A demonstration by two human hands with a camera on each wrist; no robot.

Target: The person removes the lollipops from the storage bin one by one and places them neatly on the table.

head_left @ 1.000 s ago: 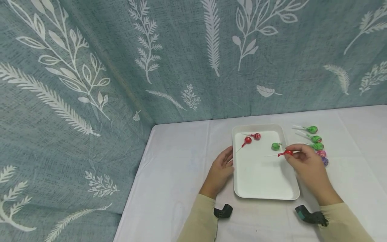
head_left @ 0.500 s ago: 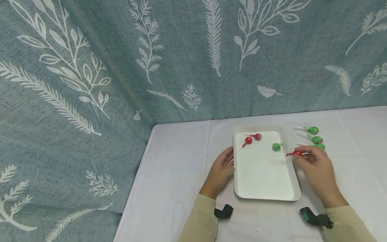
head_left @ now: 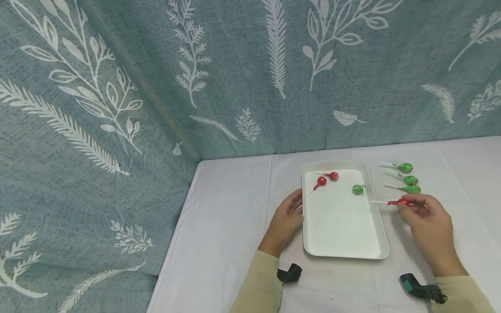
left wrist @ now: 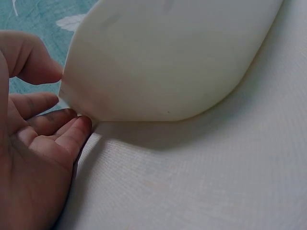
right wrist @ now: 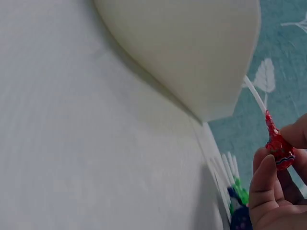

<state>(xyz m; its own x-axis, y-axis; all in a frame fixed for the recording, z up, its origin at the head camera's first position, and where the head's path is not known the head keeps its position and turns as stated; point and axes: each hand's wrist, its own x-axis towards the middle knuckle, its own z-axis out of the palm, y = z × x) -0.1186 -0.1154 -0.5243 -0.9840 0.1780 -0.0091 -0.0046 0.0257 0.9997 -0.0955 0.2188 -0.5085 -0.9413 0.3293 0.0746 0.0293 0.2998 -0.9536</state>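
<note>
My right hand (head_left: 432, 226) pinches the head of a red-wrapped lollipop (head_left: 401, 202) between thumb and fingers, just outside the tray's right rim. Its white stick points left and overlaps that rim in the head view. The right wrist view shows the wrapped head (right wrist: 279, 151) between the fingertips. My left hand (head_left: 285, 224) rests against the left wall of a white rectangular tray (head_left: 340, 230), fingers loosely bent. Inside the tray lie two red lollipops, one nearer (head_left: 321, 181) and one farther back (head_left: 333, 176), plus a green lollipop (head_left: 358, 189) at the right.
Right of the tray, three green lollipops lie in a column: a back one (head_left: 405, 168), a middle one (head_left: 410, 180) and a front one (head_left: 412, 189). A dark blue wrapper (right wrist: 241, 218) shows in the right wrist view. Behind the white-covered table hangs a leaf-patterned curtain (head_left: 235, 78).
My right hand has carried the red lollipop rightward, from over the tray to beyond its right rim, and now covers the pink and purple lollipops. My left hand has stayed at the tray.
</note>
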